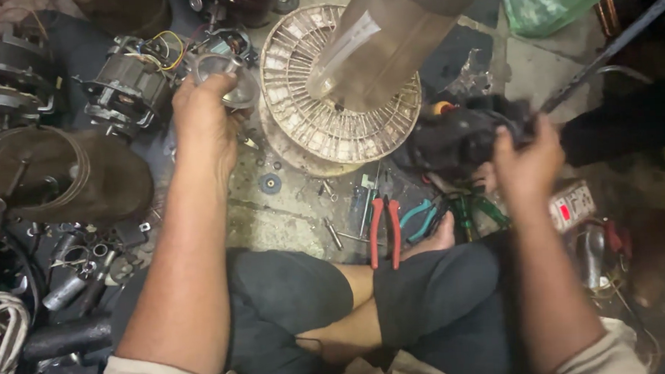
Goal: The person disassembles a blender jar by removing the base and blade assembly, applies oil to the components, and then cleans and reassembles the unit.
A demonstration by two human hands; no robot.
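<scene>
Dark trousers over crossed legs fill the near edge, a bare foot [435,238] poking out between the knees. Just beyond it on the concrete floor [273,220] lie red-handled pliers [384,230], with teal- and green-handled tools [455,212] just to their right.

Farther out, the right hand [527,161] is clenched around a dark, blurred motor part [459,135], fingers wrapped over its right end; a thin dark rod [613,43] runs from that grip up toward the far right corner. The part's bulk lies to the left of the hand, toward the middle of the scene.

At about the same reach, the left hand [206,114] grasps a metal ring-shaped piece [224,71] at its fingertips (whether it is a cap or a collar I cannot tell), with the piece on the far side of the palm. It sits just beside an electric motor [134,83] with exposed wires, on its left.

Between the two hands stands a round slatted fan wheel [328,111], nearer the left hand than the right. A pale cylinder [393,32] rises out of its centre toward the camera.
</scene>
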